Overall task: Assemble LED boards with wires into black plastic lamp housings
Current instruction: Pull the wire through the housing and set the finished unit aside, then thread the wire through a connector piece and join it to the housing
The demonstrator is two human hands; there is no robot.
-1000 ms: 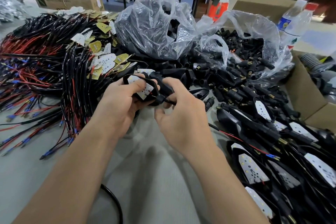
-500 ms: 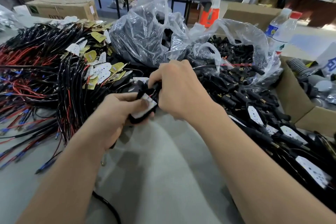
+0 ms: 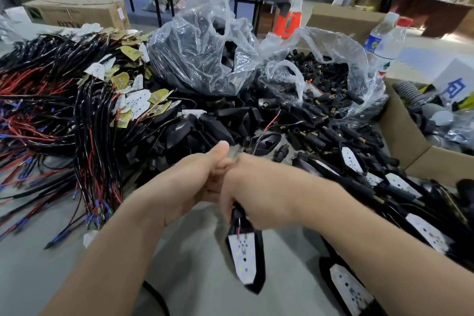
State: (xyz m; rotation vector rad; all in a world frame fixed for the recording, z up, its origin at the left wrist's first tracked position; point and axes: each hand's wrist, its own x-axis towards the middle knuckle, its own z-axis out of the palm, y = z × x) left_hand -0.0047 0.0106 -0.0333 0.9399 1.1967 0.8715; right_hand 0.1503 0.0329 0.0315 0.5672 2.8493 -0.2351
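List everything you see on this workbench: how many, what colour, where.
wire bundles: many, black and red, left
loose LED boards: many, white or gold, on the wires
plastic bags: two, clear, centre back
empty housings: pile, black, centre
connectors: many, black, right bag and spilled
finished lamps: several, black with white boards, right
bottles: two, clear, far right
cardboard boxes: several, brown, back and right
held lamp: one, black with white board, below right hand
left hand: against right hand, grip unclear
right hand: grips held lamp
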